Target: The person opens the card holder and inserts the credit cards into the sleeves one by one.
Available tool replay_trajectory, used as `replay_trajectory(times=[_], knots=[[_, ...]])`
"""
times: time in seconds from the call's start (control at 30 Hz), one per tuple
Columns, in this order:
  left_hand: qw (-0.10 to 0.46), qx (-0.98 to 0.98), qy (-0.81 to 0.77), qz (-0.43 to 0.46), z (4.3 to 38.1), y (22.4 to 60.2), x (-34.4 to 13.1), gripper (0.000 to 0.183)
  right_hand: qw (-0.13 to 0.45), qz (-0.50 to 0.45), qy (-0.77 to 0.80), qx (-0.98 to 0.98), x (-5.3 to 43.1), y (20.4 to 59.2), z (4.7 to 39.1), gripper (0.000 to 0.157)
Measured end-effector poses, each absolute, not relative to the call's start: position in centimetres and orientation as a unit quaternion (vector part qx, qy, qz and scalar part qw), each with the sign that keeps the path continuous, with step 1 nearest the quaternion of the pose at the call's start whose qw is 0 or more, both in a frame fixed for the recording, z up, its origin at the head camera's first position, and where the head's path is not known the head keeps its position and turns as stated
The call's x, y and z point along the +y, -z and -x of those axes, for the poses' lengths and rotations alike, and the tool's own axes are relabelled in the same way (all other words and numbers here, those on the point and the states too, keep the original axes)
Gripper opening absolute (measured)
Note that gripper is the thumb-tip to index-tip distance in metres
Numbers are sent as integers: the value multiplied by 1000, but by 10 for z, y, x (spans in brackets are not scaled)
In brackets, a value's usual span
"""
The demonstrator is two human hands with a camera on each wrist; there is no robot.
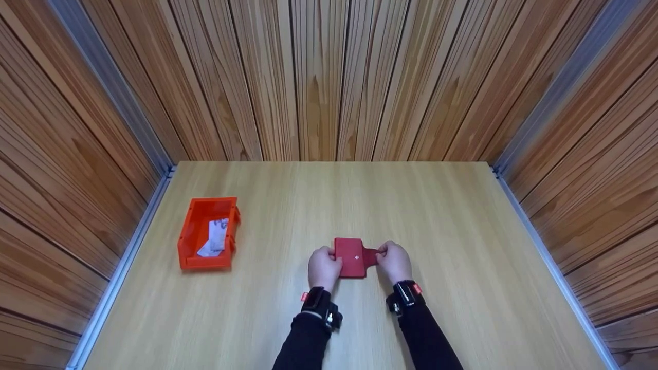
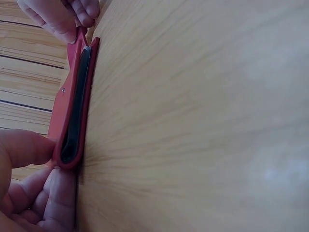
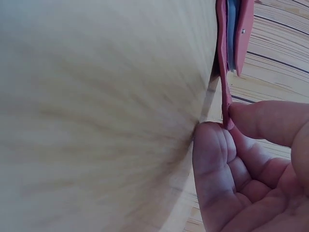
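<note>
A red card wallet (image 1: 351, 261) with a small metal snap lies low over the table between both hands. My left hand (image 1: 324, 267) pinches its left, folded edge between thumb and fingers, as the left wrist view shows the wallet (image 2: 62, 111) side-on. Dark inner layers show between its covers. On the other side, my right hand (image 1: 395, 262) pinches the tip of the narrow closing strap (image 1: 370, 256), which sticks out to the right. In the right wrist view the strap (image 3: 225, 99) runs from the wallet down to the thumb and fingertip, apart from the front cover.
An orange bin (image 1: 185, 241) stands to the left on the light wooden table (image 1: 277, 308), with white printed cards (image 1: 218, 234) inside it. Wood-plank walls (image 1: 318, 77) rise behind and on both sides, with metal rails (image 1: 123, 282) along the table's side edges.
</note>
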State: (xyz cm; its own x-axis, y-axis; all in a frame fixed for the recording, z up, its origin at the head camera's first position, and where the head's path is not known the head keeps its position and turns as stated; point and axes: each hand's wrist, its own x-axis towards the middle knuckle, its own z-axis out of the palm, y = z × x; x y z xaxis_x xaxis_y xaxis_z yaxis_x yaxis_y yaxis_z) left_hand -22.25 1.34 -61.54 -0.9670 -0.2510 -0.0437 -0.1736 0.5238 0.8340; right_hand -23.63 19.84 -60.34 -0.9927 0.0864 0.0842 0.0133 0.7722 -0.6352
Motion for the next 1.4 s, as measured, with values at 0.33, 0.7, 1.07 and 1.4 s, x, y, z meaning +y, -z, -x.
replay_trajectory(times=[0.33, 0.7, 1.07, 1.4], knots=[[50, -869, 479, -115, 222, 618, 13, 13, 47, 33, -325, -944, 199, 602, 238, 8], [60, -872, 474, -106, 219, 616, 13, 16, 16, 41, -322, -946, 200, 602, 242, 8], [63, -877, 465, -103, 219, 615, 13, 15, 13, 31, -311, -950, 201, 599, 243, 8], [88, -882, 453, -96, 218, 613, 13, 21, 14, 34, -314, -949, 202, 601, 244, 10]])
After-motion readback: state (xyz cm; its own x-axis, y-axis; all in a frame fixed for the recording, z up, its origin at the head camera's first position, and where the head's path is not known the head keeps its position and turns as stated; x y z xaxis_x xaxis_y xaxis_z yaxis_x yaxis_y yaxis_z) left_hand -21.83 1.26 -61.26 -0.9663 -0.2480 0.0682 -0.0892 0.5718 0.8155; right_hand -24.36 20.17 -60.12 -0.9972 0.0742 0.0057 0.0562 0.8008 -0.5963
